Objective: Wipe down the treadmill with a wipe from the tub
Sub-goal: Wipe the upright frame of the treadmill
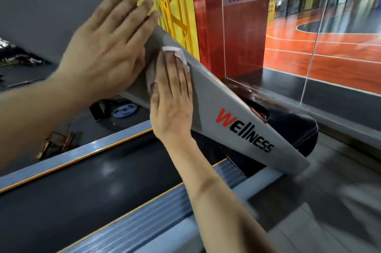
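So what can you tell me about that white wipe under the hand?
The wipe is thin, white and crumpled, mostly hidden under the right hand, whose straight fingers press it flat on the treadmill's slanted grey upright. Only a folded edge shows past the fingertips. The left hand lies beside it on the upright, apparently not touching it.

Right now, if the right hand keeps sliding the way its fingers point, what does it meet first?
The right hand points up the grey upright, pressing the wipe flat. Straight ahead it would probably meet the left hand, resting higher on the same upright.
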Tool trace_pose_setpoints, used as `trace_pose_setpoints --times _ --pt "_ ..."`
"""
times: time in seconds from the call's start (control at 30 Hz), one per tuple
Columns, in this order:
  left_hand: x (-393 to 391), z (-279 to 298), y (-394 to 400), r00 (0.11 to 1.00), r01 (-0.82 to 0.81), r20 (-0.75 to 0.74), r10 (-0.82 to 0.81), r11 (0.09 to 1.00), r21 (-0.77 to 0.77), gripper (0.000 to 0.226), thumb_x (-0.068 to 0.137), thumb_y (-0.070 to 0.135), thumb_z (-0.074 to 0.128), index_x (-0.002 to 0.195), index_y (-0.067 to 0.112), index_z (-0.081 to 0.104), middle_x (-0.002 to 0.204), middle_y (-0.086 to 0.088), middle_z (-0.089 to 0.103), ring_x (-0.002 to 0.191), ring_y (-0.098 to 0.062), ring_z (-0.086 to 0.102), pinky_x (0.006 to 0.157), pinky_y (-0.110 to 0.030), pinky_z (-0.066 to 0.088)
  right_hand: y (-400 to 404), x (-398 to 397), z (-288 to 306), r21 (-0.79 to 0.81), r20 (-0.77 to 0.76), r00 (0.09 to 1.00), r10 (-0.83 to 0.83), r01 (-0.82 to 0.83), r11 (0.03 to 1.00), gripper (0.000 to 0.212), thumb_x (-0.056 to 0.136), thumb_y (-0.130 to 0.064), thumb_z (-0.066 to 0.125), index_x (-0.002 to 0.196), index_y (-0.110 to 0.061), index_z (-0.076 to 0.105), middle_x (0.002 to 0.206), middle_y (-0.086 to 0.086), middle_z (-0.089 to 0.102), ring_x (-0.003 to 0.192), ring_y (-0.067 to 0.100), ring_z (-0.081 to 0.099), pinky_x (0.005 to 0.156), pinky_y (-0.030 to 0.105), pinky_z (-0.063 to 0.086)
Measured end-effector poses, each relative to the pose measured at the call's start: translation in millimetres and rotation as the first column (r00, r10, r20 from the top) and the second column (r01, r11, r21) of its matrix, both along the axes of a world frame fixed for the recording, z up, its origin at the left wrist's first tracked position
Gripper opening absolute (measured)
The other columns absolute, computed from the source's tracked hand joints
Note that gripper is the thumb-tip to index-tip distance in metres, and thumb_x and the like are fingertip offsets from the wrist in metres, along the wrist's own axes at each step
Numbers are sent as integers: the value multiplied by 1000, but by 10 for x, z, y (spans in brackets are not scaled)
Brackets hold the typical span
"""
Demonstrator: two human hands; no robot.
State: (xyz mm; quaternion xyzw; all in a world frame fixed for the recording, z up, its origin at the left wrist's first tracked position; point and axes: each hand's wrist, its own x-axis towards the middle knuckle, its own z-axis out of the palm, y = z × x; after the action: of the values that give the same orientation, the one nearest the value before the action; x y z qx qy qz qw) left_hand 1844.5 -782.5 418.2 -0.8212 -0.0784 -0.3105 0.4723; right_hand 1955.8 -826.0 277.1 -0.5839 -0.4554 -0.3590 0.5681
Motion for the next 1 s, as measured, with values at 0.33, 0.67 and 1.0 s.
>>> trace_pose_setpoints --times 0.33,0.67,1.0 --pt "71 13 -20 998 -43 38 40 996 73 59 110 32 19 158 -2 19 163 -24 26 154 -40 15 127 -52 9 -145 683 -170 76 -428 903 -16 53 996 56 109 -37 16 149 -10 44 156 8 43 147 22 33 121 46 25" --pt "63 -17 -3 999 -40 19 38 996 78 60 110 33 15 158 -2 20 163 -25 25 154 -40 15 127 -52 8 -247 1131 -751 100 -480 876 -50 112 989 54 109 -40 19 136 -10 56 143 7 56 136 26 47 114 49 34" --pt "68 5 2 999 -45 6 45 996 77 61 109 34 13 158 -2 19 163 -25 24 154 -40 13 127 -51 6 180 -247 -130 67 42 999 -9 7 998 54 107 -19 34 155 -3 17 164 9 13 155 27 15 127 47 14"
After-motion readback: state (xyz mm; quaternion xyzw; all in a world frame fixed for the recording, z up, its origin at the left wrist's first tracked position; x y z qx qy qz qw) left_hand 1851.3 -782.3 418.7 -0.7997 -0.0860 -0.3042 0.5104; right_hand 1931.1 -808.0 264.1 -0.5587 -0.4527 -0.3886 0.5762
